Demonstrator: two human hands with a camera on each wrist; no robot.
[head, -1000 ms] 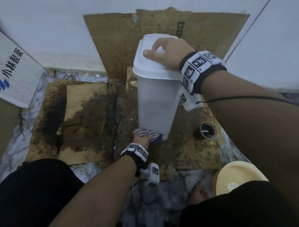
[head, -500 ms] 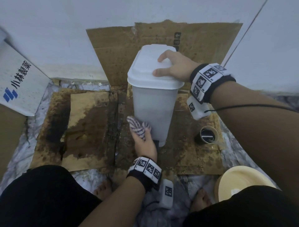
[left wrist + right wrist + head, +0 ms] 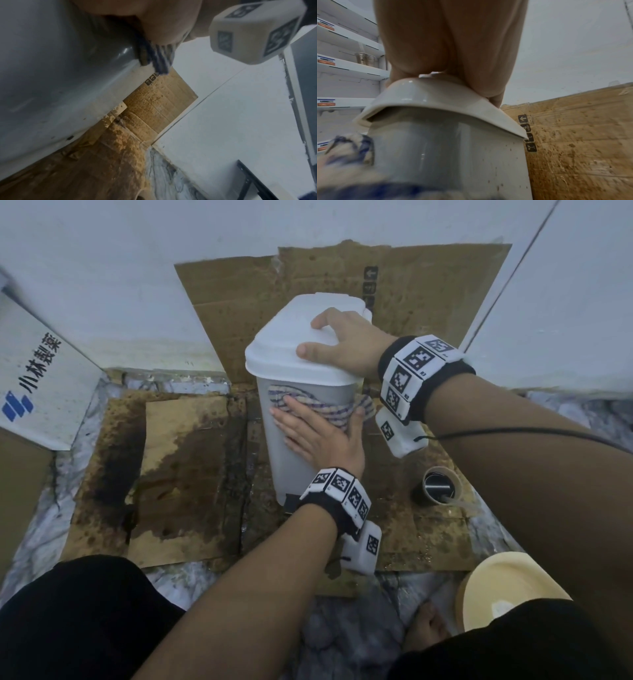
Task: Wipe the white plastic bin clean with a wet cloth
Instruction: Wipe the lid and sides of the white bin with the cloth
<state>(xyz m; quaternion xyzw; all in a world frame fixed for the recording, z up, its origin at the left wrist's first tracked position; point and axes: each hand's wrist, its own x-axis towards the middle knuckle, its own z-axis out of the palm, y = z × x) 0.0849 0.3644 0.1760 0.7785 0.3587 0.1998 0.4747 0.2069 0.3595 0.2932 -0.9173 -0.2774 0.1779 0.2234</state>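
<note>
- The left hand (image 3: 317, 436) lies flat, fingers straight, pressing the cloth (image 3: 318, 405) against the upper front of the bin (image 3: 291, 460), just under the lid (image 3: 284, 350); it grasps nothing.
- The right hand (image 3: 346, 344) rests on the lid, fingers spread and bent over its top, steadying the bin from above.
- The bin stands upright on wet cardboard (image 3: 185, 474) by the wall.
- The step looks like wiping the front wall. To do it well, the palm should keep even pressure and run in overlapping strokes.
- The right wrist view shows dark specks on the bin's side wall; these likely need a pass too.
- A tape roll (image 3: 440, 486) and a yellow basin (image 3: 507, 587) sit to the right.
</note>
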